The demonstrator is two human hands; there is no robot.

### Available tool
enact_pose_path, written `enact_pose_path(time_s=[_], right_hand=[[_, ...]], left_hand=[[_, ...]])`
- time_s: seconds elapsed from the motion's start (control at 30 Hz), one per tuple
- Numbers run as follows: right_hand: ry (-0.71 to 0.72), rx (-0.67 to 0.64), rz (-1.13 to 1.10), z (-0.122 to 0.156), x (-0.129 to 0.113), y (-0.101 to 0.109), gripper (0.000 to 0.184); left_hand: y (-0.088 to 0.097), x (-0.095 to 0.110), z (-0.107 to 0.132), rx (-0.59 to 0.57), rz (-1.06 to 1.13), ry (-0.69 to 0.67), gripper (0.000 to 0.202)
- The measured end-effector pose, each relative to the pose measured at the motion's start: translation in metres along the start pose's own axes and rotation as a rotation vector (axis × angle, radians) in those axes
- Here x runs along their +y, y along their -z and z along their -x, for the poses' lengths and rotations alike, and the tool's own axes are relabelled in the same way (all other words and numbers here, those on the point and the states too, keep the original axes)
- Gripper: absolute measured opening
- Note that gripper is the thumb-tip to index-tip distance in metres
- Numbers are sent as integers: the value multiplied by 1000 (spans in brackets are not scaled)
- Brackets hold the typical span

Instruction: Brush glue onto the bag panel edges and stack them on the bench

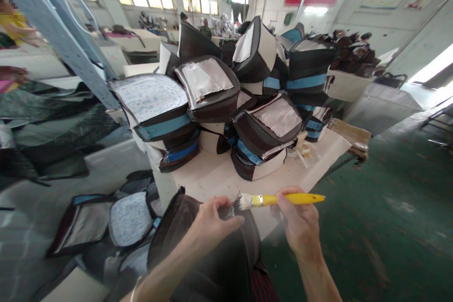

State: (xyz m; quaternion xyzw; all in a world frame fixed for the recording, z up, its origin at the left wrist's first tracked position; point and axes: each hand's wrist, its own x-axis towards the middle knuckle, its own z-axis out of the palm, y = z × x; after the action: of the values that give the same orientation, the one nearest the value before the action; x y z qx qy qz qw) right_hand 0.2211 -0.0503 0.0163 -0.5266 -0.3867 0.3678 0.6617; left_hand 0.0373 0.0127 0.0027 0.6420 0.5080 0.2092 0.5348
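Observation:
A paintbrush (293,199) with a yellow handle and pale bristles is gripped in my right hand (300,224). Its bristles point left and meet the edge of a dark fabric bag piece (226,259) held close in front of me. My left hand (217,219) pinches that piece at its upper edge, thumb and fingers just left of the bristles. A small dark bit shows at the bristle tips, too small to name. The lower part of the piece is blurred.
Stacked bag pieces (267,125) with blue bands cover much of the pale table (212,179). More pieces (130,219) lie in a heap at lower left. A metal post (67,23) slants at upper left. Green floor (389,226) lies to the right; people work farther back.

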Motion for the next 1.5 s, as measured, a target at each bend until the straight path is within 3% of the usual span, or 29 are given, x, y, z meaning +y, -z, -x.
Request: enact_pose_path(time_s=[0.13,0.3,0.4,0.53,0.63,0.77,0.83,0.9,1.03,1.13,1.27,1.5], right_hand=[[7,-45,136,-5,6,-3,20],[97,-41,367,-19,21,6,21],[110,-9,332,-19,16,5,19],[131,-142,331,-14,13,-2,15],[220,-106,395,-12,18,-4,11],[225,-167,421,-11,21,-3,12],[267,-93,440,-12,19,-1,11],[282,14,361,-15,13,1,9],[232,104,-44,-20,-3,2,4],[193,62,-216,-21,-11,-6,3],[193,-92,-198,-17,-10,-26,3],[226,-251,-75,-12,1,-64,4]], left_hand=[[7,-2,-1,-130,201,123,31],[14,0,5,-154,288,143,32],[16,1,5,-185,357,98,34],[13,-3,4,-204,408,124,36],[10,-9,3,-177,426,164,35],[8,-12,4,-170,437,124,32],[10,-11,5,-177,503,142,31],[17,-9,6,-217,586,131,32],[38,-13,4,-325,783,-90,27],[53,-25,0,-363,968,-177,25],[59,-47,-2,-339,1149,-171,20],[64,-77,-9,-143,1244,-68,22]])
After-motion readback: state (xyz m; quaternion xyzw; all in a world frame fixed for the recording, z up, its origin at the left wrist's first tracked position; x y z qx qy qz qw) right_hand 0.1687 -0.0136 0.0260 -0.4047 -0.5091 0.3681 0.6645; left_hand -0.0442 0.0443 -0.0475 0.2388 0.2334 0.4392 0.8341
